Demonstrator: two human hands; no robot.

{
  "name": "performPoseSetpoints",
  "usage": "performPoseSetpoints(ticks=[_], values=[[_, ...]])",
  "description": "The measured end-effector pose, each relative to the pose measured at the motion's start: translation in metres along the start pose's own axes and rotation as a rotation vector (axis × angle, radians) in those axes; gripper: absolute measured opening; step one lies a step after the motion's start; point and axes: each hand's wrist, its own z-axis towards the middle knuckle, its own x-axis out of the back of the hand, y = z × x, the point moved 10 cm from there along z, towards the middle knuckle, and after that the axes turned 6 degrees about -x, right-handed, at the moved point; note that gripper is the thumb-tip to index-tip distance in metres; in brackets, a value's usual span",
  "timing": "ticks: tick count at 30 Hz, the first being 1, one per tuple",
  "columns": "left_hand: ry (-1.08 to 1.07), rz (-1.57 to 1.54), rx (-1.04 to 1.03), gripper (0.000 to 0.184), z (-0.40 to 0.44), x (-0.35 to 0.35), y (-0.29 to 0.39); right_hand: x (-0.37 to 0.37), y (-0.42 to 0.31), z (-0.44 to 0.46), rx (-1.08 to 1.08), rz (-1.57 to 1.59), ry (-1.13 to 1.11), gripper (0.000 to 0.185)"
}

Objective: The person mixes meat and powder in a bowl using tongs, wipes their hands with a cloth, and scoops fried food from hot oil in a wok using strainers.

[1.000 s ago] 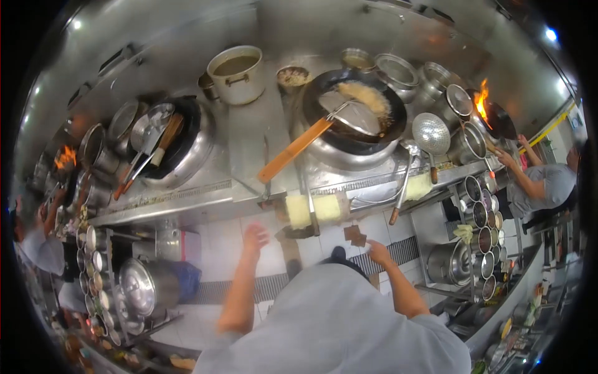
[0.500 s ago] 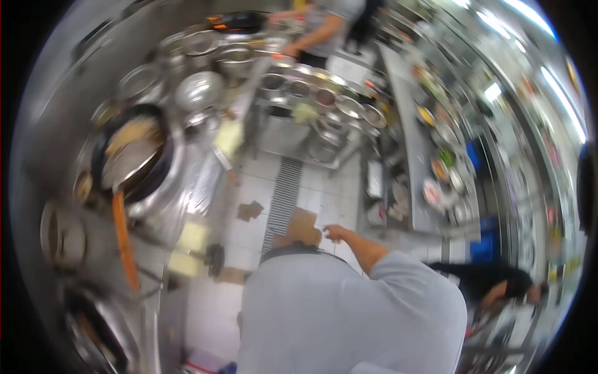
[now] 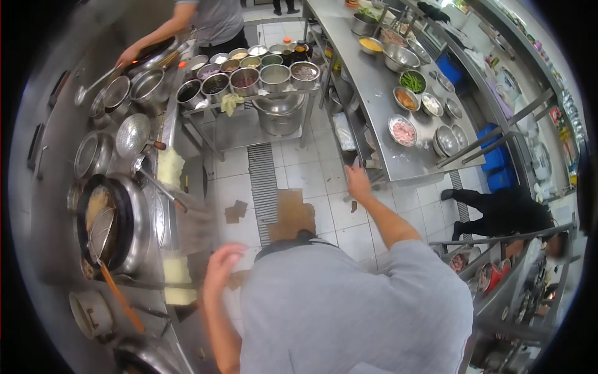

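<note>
My left hand is in the air at my left side, slightly blurred, its fingers out and nothing seen in it. It is nearest to the stove's front edge. My right hand reaches forward beside the lower shelf of the steel prep table. Its fingers point away from me, and their tips are too small to tell whether they grip anything. On the stove at left, a wire strainer with an orange handle rests in a black wok over yellowish food.
A low stand holds several steel seasoning pots. Cardboard lies on the tiles beside a floor drain. A co-worker holds a ladle at the far stove; another person is at right. Bowls of ingredients stand on the table.
My left hand has come into view at left. My right hand has moved forward and right, towards the prep table. The view has turned and sharpened.
</note>
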Motion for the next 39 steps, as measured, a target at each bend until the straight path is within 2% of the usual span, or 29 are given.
performPoseSetpoints(ticks=[2,3,5,6,8,13,15,18,24,30,32,33,36,38,39], values=[[-0.272,-0.027,-0.145,0.034,0.040,-0.075,0.057,0.042,0.006,0.015,0.207,-0.111,0.087,0.037],[-0.413,-0.007,-0.206,0.037,0.055,-0.112,0.079,0.054,0.020,0.024,0.202,-0.108,0.086,0.037],[-0.637,-0.059,-0.187,0.042,0.072,-0.180,0.099,0.063,0.027,0.034,0.396,-0.184,0.053,0.040],[-0.639,-0.055,-0.178,0.042,0.086,-0.204,0.102,0.067,0.038,0.041,0.392,-0.176,0.049,0.040],[-0.877,-0.103,-0.278,0.045,0.091,-0.267,0.117,0.052,0.058,0.045,0.450,-0.241,-0.095,0.046],[-1.095,-0.195,-0.150,0.045,0.105,-0.360,0.127,0.039,0.085,0.044,0.467,-0.225,-0.167,0.046],[-1.146,-0.194,-0.131,0.045,0.107,-0.370,0.123,0.042,0.083,0.044,0.458,-0.205,-0.156,0.046],[-1.228,-0.161,-0.153,0.044,0.102,-0.368,0.116,0.062,0.080,0.046,0.466,-0.227,0.009,0.046],[-1.031,-0.225,-0.166,0.044,0.099,-0.349,0.149,0.069,0.083,0.022,0.433,-0.201,-0.031,0.046],[-1.093,0.048,-0.356,0.045,0.072,-0.317,0.134,0.051,0.097,0.022,0.331,-0.230,-0.082,0.043],[-0.937,-0.043,-0.358,0.048,0.077,-0.310,0.141,0.051,0.096,0.024,0.342,-0.263,-0.071,0.041],[-0.931,-0.048,-0.366,0.048,0.075,-0.316,0.149,0.048,0.095,0.024,0.348,-0.272,-0.071,0.041],[-0.994,-0.192,-0.315,0.049,0.069,-0.333,0.168,0.047,0.100,0.026,0.330,-0.276,-0.076,0.042],[-1.139,-0.063,-0.347,0.051,0.061,-0.331,0.155,0.043,0.097,0.025,0.299,-0.297,-0.128,0.048],[-1.145,-0.062,-0.363,0.051,0.061,-0.322,0.152,0.057,0.085,0.024,0.286,-0.269,-0.108,0.046]])
